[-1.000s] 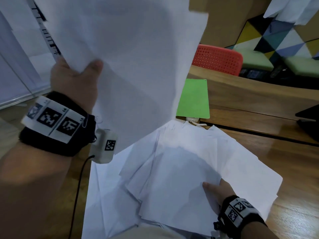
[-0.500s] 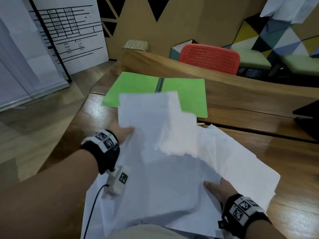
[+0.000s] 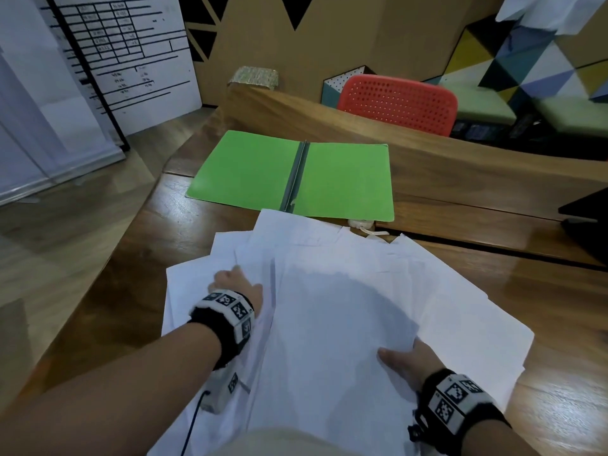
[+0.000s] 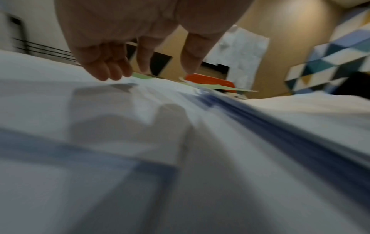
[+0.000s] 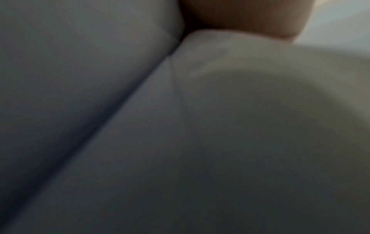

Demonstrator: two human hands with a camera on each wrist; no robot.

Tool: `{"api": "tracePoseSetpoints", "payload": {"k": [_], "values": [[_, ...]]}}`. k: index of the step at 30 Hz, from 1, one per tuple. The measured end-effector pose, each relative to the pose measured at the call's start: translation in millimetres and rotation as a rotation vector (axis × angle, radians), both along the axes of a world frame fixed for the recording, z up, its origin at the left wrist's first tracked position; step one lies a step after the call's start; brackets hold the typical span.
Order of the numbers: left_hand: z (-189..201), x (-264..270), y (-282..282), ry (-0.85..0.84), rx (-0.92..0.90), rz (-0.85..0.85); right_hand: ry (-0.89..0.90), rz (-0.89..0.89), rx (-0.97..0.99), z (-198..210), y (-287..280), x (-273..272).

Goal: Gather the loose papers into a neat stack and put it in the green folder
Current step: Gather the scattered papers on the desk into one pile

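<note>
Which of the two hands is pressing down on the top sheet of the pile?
The right hand, at the pile's near right: it lies on the topmost sheet. The left hand rests on lower sheets fanned out at the left.

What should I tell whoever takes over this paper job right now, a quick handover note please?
Left hand: open, fingers reaching down to the left part of the loose papers, holding nothing.
Right hand: resting on the papers near their right front; its fingers are hidden under a sheet, so the grip is unclear.
Papers: fanned out untidily on the wooden table, edges not squared.
Green folder: lying open and flat just beyond the papers, nothing in it; the farthest sheet touches or just overlaps its near edge.
Done: papers are roughly in one pile.
Left: square them into a neat stack, lay it in the folder.
</note>
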State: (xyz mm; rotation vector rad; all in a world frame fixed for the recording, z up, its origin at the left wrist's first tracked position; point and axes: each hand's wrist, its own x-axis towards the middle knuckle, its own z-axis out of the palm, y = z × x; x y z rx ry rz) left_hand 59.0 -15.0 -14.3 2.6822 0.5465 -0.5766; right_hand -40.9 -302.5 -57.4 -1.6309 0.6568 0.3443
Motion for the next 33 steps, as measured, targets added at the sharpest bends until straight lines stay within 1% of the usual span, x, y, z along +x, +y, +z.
{"api": "tracePoseSetpoints", "payload": {"k": [1, 3, 5, 8, 10, 11, 13, 15, 16, 17, 18, 20, 22, 23, 25, 26, 28, 30, 31, 33], "values": [[3, 3, 6, 0.002, -0.011, 0.071, -0.009, 0.004, 0.006, 2, 1, -1], [1, 9, 17, 0.032, -0.109, 0.11, -0.027, -0.006, 0.037, 5, 2, -2], [0, 12, 23, 0.059, -0.168, 0.041, -0.035, -0.034, 0.069, 3, 0, -3], [4, 7, 31, 0.055, -0.202, -0.059, -0.019, -0.066, 0.063, -3, -4, -3], [6, 0, 39, 0.11, -0.252, -0.069, -0.01, -0.07, 0.041, -7, -6, -3], [6, -5, 45, 0.151, -0.283, -0.047, -0.004, -0.068, 0.031, -8, -6, -3], [8, -16, 56, 0.203, -0.279, -0.015, 0.001, -0.069, 0.04, -11, -6, -2], [7, -24, 63, 0.17, -0.182, -0.029, 0.002, -0.079, 0.042, -11, -4, -3], [7, -27, 63, 0.115, -0.163, -0.022, -0.003, -0.087, 0.05, -11, -5, -3], [7, -30, 62, 0.045, -0.192, 0.004, -0.005, -0.094, 0.056, -11, -5, -4], [6, -33, 60, -0.025, -0.275, 0.057, -0.009, -0.099, 0.064, -10, -6, -5], [4, -36, 54, -0.111, -0.548, 0.226, -0.007, -0.113, 0.073, -7, -6, -8], [3, -42, 45, -0.098, -0.833, 0.391, -0.017, -0.13, 0.1, -4, -5, -10], [0, -46, 40, -0.062, -0.884, 0.414, -0.018, -0.137, 0.106, -3, -4, -10], [-9, -51, 30, -0.01, -0.757, 0.343, -0.009, -0.129, 0.1, -2, -2, -11], [-12, -53, 27, -0.016, -0.662, 0.301, -0.006, -0.13, 0.091, -3, -1, -11], [-5, -52, 25, -0.051, -0.514, 0.247, 0.005, -0.129, 0.063, -3, 2, -11], [11, -45, 29, -0.126, -0.419, 0.231, 0.003, -0.114, 0.042, -7, 3, -11], [21, -41, 32, -0.19, -0.399, 0.232, 0.003, -0.102, 0.037, -8, 2, -11], [44, -33, 38, -0.327, -0.427, 0.242, 0.005, -0.11, 0.035, -10, 2, -10]]}}
